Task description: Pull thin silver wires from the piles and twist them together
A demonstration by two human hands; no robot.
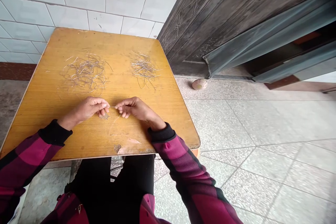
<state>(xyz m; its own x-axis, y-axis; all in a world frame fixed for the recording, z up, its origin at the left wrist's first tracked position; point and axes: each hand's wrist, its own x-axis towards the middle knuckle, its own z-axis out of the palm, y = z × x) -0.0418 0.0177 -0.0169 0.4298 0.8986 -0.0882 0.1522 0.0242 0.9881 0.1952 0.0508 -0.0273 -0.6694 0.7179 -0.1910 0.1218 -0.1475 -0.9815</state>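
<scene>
My left hand point(90, 109) and my right hand point(133, 107) rest on the wooden table point(47, 94), near its front edge, fingertips almost meeting. Both are closed in a pinch on one thin wire point(113, 107) stretched between them. Beyond my left hand lies a loose, tangled pile of thin wires point(85, 71). Beyond my right hand lies a smaller, neater pile of wires point(143, 66). My sleeves are magenta and black plaid with black cuffs.
The table stands against a white tiled wall point(78, 0). A dark wooden door and metal frame point(236, 24) stand to the right. A small round ball-like object point(199, 84) lies on the speckled floor by the door. The table's front edge is chipped.
</scene>
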